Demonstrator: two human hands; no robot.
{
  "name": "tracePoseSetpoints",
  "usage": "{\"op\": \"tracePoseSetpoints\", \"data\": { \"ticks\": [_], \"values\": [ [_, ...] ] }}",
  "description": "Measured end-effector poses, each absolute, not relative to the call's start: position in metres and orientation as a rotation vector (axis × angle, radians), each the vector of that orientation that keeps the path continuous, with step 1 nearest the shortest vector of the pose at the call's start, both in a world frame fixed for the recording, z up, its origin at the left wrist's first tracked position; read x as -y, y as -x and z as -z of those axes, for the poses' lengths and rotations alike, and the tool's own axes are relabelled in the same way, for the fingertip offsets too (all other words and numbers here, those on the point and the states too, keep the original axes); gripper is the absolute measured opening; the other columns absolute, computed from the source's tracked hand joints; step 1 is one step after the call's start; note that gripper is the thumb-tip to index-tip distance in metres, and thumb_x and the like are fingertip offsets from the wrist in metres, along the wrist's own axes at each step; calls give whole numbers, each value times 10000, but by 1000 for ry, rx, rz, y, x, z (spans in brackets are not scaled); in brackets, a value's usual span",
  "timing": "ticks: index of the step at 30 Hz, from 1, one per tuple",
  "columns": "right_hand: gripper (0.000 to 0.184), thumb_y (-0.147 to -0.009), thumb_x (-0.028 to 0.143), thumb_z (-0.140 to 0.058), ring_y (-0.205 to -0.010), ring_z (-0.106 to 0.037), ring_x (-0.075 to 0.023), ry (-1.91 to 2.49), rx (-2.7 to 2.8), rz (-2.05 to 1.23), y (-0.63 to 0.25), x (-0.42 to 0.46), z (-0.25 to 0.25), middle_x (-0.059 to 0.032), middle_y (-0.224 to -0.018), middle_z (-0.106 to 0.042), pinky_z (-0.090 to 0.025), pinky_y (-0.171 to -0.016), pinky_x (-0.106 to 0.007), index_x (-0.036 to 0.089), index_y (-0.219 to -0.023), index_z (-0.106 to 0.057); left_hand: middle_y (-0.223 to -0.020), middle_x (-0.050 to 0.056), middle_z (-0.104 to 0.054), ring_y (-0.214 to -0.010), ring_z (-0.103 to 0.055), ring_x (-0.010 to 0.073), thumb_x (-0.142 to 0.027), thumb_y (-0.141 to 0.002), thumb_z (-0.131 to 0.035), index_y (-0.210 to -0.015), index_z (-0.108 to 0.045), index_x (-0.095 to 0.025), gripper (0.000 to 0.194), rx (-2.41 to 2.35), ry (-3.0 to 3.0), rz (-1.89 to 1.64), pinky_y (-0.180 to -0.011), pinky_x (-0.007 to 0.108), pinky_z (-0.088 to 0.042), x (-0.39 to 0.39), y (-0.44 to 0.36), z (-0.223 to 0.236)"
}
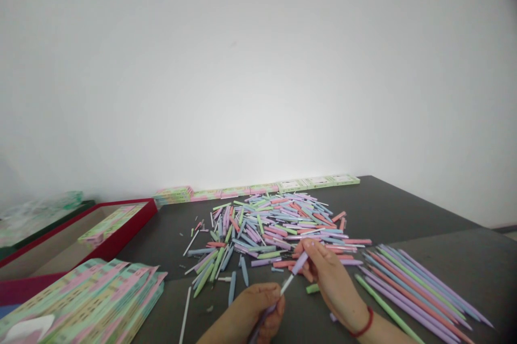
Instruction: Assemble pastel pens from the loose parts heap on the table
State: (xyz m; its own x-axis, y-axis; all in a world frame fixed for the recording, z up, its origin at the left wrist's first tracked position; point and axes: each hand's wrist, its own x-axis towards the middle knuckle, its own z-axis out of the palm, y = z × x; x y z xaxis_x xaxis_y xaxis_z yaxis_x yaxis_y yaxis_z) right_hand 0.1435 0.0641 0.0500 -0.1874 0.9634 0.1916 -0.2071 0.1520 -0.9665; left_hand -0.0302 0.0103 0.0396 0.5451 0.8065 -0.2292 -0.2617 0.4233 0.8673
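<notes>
Left hand point(258, 300) grips purple barrel point(265, 314); right hand point(329, 275) pinches purple tube point(300, 262); both best kept aligned with the white rod point(287, 283) between.

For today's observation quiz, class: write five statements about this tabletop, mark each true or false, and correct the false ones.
1. The right hand holds a slim purple tube. True.
2. The left hand holds nothing. False: it grips a dark purple barrel.
3. A thin red band circles the left wrist. False: it circles the right wrist.
4. Green-and-pink packets lie inside the open red-walled box. True.
5. The long pastel pens lie left of the loose heap of pastel tubes. False: they lie to its right.
</notes>
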Motion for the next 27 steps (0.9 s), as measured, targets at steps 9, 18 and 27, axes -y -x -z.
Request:
{"op": "tracePoseSetpoints", "data": {
  "ticks": [9,18,27],
  "values": [
    [390,-833,573,-505,-431,-342,-103,853,1405,-1280,-148,-60,-70,72,-491,-419,-366,-469,-236,201,-739,-572,-432,-99,-338,-345,-186,51,-439,-782,-574,-678,-484,-192,283,-731,-917,-892,-336,196,-123,-13,32,-40],
    [387,-942,487,-315,-724,-552,-193,868,1389,-963,-157,-75,-77,-24,-758,-585,-474,-719,-328,227,-791,-559,-431,-95,-332,-357,-233,90,-500,-799,-419,-666,-472,-216,318,-1187,-1387,-746,-386,232,-174,-20,37,-36],
    [86,-815,265,-615,-708,-637,-211,963,2780,97,-140,-35,-25,-41,-821,-675,-428,-595,-287,187,-851,-606,-656,6,-583,-700,-548,210,-146,-745,-463,-626,-534,-212,153,-1535,-1890,-434,-626,283,-340,-6,34,-47]
  ]
}}
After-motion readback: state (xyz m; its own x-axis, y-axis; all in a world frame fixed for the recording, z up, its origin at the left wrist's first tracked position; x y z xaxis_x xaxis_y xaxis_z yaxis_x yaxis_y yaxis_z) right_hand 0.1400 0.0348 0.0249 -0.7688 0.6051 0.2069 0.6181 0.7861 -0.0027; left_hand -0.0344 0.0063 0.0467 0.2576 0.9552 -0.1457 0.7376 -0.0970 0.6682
